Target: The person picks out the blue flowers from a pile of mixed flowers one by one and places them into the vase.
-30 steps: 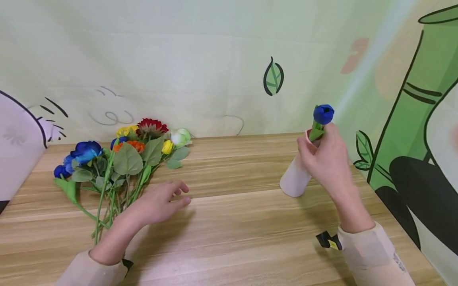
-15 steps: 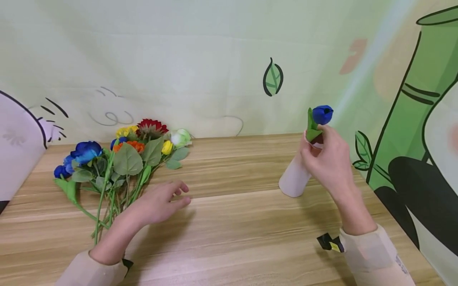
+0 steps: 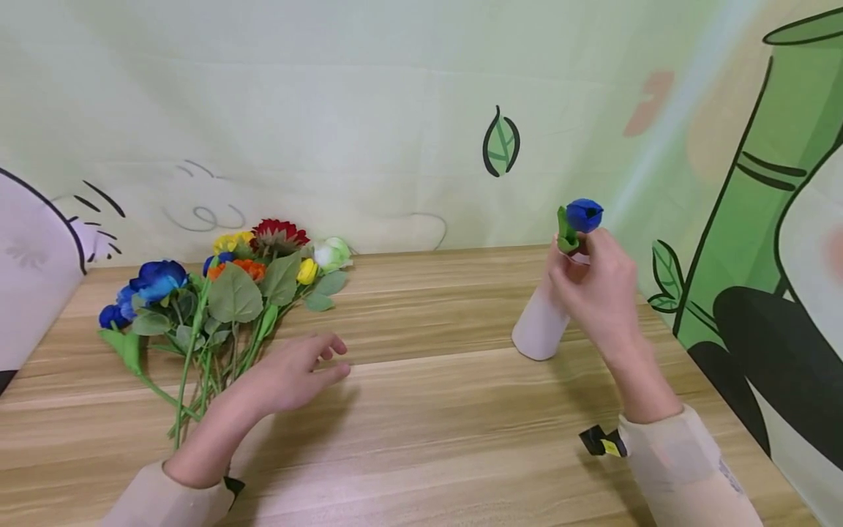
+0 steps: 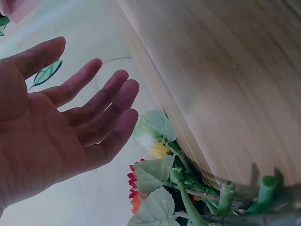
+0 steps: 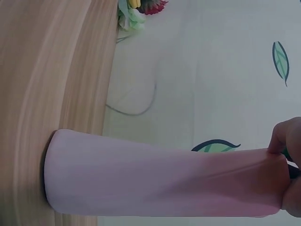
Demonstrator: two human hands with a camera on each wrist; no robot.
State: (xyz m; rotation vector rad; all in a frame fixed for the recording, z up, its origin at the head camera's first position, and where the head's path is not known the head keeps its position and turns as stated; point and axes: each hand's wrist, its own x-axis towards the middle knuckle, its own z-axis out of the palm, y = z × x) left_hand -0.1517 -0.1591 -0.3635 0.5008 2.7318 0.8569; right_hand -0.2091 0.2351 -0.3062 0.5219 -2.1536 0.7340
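A blue artificial tulip stands in the mouth of a pale pink tapered vase, its bloom and a green leaf above the rim. My right hand is at the vase's mouth, fingers curled and pinching the tulip just below its bloom, with the thumb against the rim. The right wrist view shows the fingertips right at the vase's upper end; the stem inside is hidden. My left hand hovers over the table with fingers loosely bent and holding nothing, beside the stems of a flower bunch.
The bunch lies on the wooden table at the left, with blue, red, orange, yellow and white blooms toward the back. A printed cloth backdrop rises behind the table and along its right side.
The tulip's bloom has shifted slightly left and down, and its leaf has turned out to the left. The right hand moved slightly left with it. The left hand has stayed still.
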